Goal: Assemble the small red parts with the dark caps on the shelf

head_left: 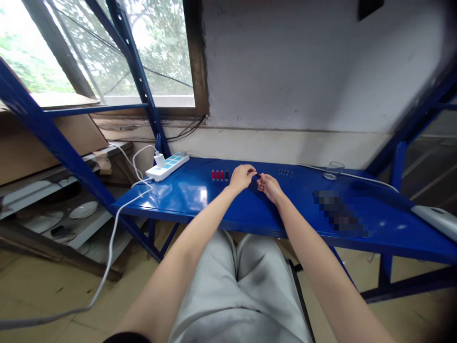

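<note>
My left hand is over the middle of the blue table, its fingertips pinched on one end of a small dark piece. My right hand closes its fingers round the other end. The piece looks black and short, but the fingers cover most of it. Left of my left hand, several small red cylinders and a black one stand in a row, with paler lower ends. To the right of my hands lie several tiny metal-looking parts, too small to name.
A white power strip with a plugged-in charger sits at the table's left end. A clear glass cup, a pixelated dark object and a white device are on the right. Blue shelf posts flank the table.
</note>
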The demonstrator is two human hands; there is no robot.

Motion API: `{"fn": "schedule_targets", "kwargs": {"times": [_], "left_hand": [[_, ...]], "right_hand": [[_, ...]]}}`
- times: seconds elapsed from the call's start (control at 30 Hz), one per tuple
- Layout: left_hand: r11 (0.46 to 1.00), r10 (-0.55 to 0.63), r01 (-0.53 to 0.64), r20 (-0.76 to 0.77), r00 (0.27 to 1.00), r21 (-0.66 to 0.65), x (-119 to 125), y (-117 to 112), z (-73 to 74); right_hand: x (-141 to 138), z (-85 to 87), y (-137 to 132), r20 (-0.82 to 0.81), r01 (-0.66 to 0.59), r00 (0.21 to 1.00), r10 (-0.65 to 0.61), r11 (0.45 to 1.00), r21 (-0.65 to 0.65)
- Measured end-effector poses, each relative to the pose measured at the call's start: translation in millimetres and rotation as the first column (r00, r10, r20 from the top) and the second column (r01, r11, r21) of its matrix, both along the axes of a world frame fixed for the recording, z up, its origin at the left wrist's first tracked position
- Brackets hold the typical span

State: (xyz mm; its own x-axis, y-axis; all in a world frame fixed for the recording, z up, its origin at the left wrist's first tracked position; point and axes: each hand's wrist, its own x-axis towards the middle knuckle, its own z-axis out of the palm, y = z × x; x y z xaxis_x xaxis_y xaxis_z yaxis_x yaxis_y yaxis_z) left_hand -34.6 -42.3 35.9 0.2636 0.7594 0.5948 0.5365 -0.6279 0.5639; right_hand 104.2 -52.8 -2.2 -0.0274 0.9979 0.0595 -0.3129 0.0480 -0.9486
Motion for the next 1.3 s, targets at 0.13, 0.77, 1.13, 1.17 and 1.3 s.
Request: {"fn": "schedule_targets", "kwargs": {"times": [0.13, 0.77, 1.13, 1.17, 1.3], "left_hand": [[0.999, -0.032, 0.024, -0.248, 0.968, -0.034, -13, 21, 33.7], [0.995, -0.034, -0.02, -0.51, 0.859, -0.1, -50, 48, 28.2], [0.997, 0.056, -0.073, -0.763, 0.644, 0.012, -59, 49, 29.1], [0.997, 0.065, -0.077, -0.787, 0.614, 0.022, -59, 49, 29.4], [0.996, 0.077, -0.088, -0.818, 0.57, 0.032, -59, 48, 30.1]], "right_hand": [[4, 0.1, 2, -0.001, 0.104, 0.995, -0.104, 0.994, -0.022], [6, -7.0, 7, 0.043, 0.153, 0.987, -0.153, 0.988, 0.007], [6, -4.3, 4, 0.049, 0.165, 0.985, -0.164, 0.986, -0.012], [6, -4.1, 4, 0.047, 0.165, 0.985, -0.165, 0.986, -0.013], [7, -4.5, 4, 0.045, 0.16, 0.986, -0.159, 0.987, -0.014]]}}
